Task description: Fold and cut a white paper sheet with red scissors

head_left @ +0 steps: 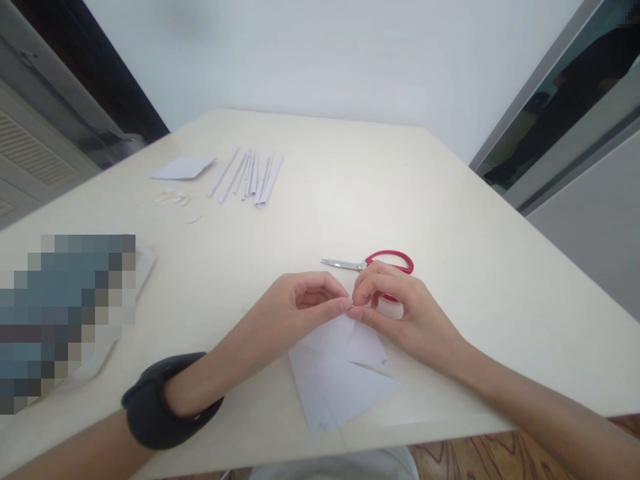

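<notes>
Near the front edge of the table, white paper [345,383] lies in cut or folded pieces with pointed corners. My left hand [313,303] pinches the paper's upper tip between thumb and fingers. Right beside it, my right hand [393,300] is closed in a pinch at the same tip, its thumb touching the paper. Fingertips of both hands meet there and hide what exactly lies between them. Scissors [345,265] with red handles lie just behind my right hand, which partly covers them.
Several rolled paper tubes [250,175] lie at the back left of the white table [340,193]. Near them are a folded paper [184,168] and small pale scraps [173,197]. A blurred-out object [65,313] sits at the left. A dark watch [160,400] circles my left wrist.
</notes>
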